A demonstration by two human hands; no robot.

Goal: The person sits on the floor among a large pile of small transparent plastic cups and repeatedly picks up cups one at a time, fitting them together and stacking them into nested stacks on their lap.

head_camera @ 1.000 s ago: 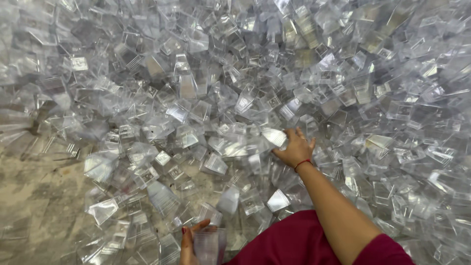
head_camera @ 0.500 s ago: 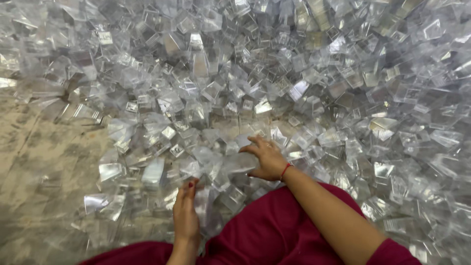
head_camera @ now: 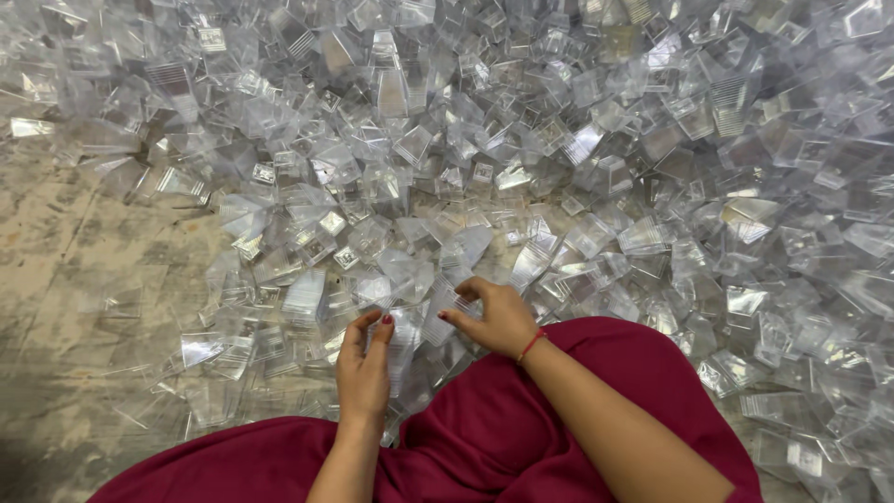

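Where the big pile of clear cups [head_camera: 521,140] thins out near the person's lap, both hands meet over a few see-through pieces. The left hand [head_camera: 363,368] has its fingers curled around a clear stack [head_camera: 405,340] that stands up between the two hands. The thumb is on one side and the fingers are on the other, so it is holding that stack. The right hand [head_camera: 498,317] is just beside it, with bent fingers pinching a ribbed clear cup [head_camera: 445,300] at the top of the stack. The two hands are close together and almost touching. A thin red thread [head_camera: 531,346] goes around the right wrist.

The cups fill nearly the whole view, lying every which way, on their sides and upside down. They cover the top and the right side all the way to the edges. On the left, the floor [head_camera: 65,279] shows bare and dusty, tan with gray marks, with only a few cups lying on it. A dark red cloth [head_camera: 559,419] covers the person's lap at the bottom, and some cups lie right against it.
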